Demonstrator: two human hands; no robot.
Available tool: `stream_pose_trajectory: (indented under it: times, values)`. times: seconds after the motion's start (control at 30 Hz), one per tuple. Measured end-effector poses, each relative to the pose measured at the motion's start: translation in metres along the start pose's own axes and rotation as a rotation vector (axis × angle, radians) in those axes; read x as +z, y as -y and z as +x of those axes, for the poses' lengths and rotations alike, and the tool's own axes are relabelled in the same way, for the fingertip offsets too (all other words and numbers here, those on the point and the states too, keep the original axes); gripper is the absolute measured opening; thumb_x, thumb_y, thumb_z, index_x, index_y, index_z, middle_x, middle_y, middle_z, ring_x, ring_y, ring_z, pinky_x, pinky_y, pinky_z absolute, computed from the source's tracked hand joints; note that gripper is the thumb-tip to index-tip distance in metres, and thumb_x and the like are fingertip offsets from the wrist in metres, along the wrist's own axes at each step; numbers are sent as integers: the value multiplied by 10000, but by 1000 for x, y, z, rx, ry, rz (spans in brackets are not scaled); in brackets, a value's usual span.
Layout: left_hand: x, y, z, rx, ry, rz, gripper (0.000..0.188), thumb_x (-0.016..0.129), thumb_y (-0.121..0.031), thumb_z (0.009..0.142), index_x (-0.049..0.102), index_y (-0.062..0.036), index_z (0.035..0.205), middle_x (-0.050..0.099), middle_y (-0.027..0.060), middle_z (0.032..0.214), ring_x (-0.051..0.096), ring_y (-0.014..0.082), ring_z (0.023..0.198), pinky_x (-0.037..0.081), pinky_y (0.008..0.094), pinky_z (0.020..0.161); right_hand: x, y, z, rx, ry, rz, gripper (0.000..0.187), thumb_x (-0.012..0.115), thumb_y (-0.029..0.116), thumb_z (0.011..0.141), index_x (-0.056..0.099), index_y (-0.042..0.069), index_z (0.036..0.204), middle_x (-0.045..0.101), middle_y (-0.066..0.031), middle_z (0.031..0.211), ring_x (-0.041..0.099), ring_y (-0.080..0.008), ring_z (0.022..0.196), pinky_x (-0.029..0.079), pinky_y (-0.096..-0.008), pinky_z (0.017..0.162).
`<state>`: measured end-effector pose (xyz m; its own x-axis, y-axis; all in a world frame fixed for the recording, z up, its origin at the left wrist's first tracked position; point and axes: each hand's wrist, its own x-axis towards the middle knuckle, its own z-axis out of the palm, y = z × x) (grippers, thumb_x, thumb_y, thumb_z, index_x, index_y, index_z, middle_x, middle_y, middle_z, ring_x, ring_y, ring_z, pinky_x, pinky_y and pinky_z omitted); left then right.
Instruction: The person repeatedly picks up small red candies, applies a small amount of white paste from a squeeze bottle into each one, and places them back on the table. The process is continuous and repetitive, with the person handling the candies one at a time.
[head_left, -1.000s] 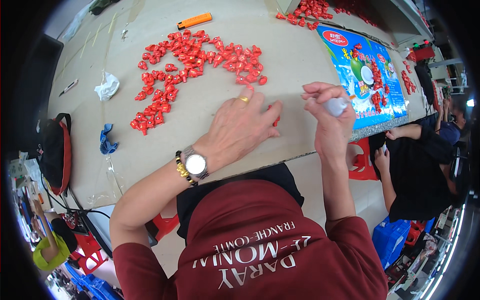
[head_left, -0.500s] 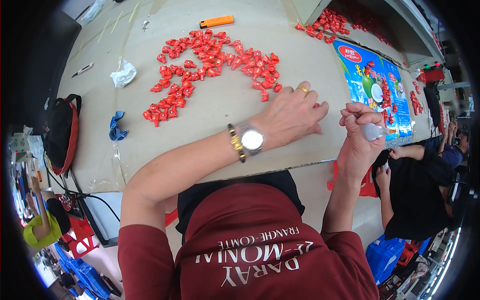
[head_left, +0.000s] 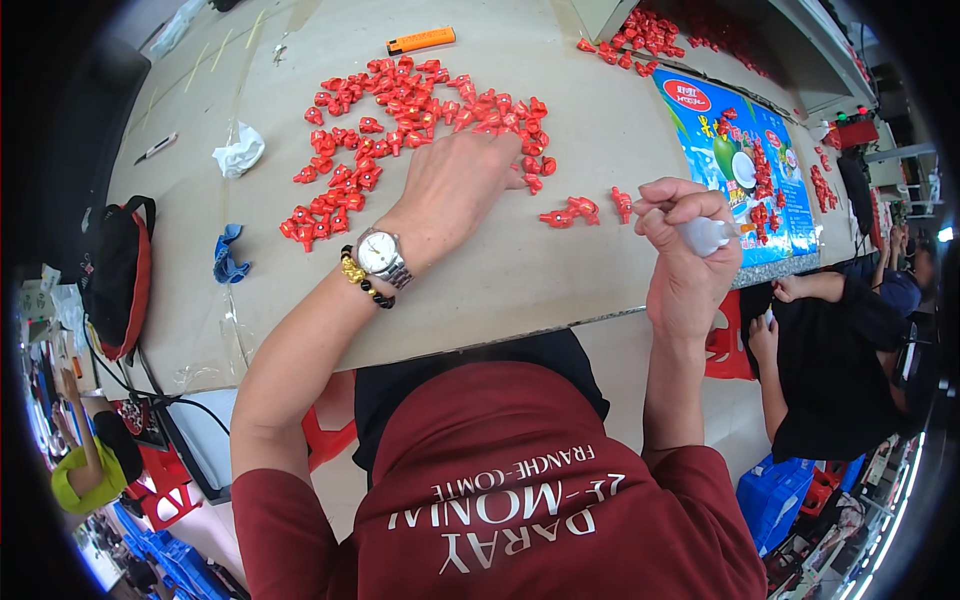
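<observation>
Over the right part of a loose heap of small red plastic pieces [head_left: 405,105], my left hand [head_left: 460,180] reaches down with its fingers curled. Its fingertips are mostly hidden, so what they pinch does not show. My right hand [head_left: 690,240] is wrapped round a small white squeeze bottle [head_left: 706,236], raised above the table's front edge, with the bottle's thin orange tip pointing right. Between the two hands, several red pieces [head_left: 583,210] lie apart from the heap, one of them [head_left: 622,204] close to my right hand.
An orange lighter [head_left: 420,41] lies behind the heap. To the left are a crumpled white tissue [head_left: 240,150], a blue scrap [head_left: 230,255], a pen [head_left: 156,148] and a black-red bag [head_left: 120,275]. A blue printed sheet [head_left: 700,140] bears more red pieces. A co-worker [head_left: 835,370] sits at right.
My left hand has moved left from beside my right hand to the heap, uncovering the separate red pieces. My right hand, with the bottle, has shifted slightly left and away from me.
</observation>
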<state>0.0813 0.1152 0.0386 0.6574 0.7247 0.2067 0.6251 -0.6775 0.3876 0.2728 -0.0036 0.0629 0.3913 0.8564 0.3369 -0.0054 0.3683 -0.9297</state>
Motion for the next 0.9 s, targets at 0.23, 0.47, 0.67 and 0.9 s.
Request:
stream_pose_trajectory:
  times: [0.23, 0.47, 0.67, 0.9]
  values:
    - [-8, 6, -48, -235, -179, -681, 199, 543, -221, 938, 591, -49, 1024, 622, 73, 711, 508, 116, 472, 379, 280, 420, 23, 2, -14, 187, 97, 8, 259, 574, -137, 762, 511, 47, 934, 600, -90, 933, 598, -150, 892, 487, -266, 779]
    - [-19, -21, -108, -604, -189, -1978, 275, 514, -295, 966, 580, -45, 1061, 640, 78, 882, 464, 66, 481, 344, 181, 394, 51, -8, -23, 243, 368, -16, 423, 626, -34, 788, 415, 52, 1144, 515, -129, 1116, 555, -121, 852, 440, -237, 750]
    - [-9, -30, -124, -613, -309, -1933, 210, 580, -187, 931, 568, -31, 1072, 636, 100, 874, 521, 92, 510, 389, 198, 404, 54, -9, -29, 71, 500, -294, 332, 593, 30, 851, 431, 22, 1141, 465, -110, 1175, 581, -158, 875, 459, -254, 739]
    - [-1, -25, -131, -554, -304, -1880, 204, 585, -156, 926, 556, -20, 1075, 608, 74, 878, 558, 107, 539, 453, 218, 448, 51, 3, -40, 28, 340, -208, 308, 695, -5, 781, 531, -10, 1042, 561, -154, 1105, 637, -222, 917, 509, -288, 777]
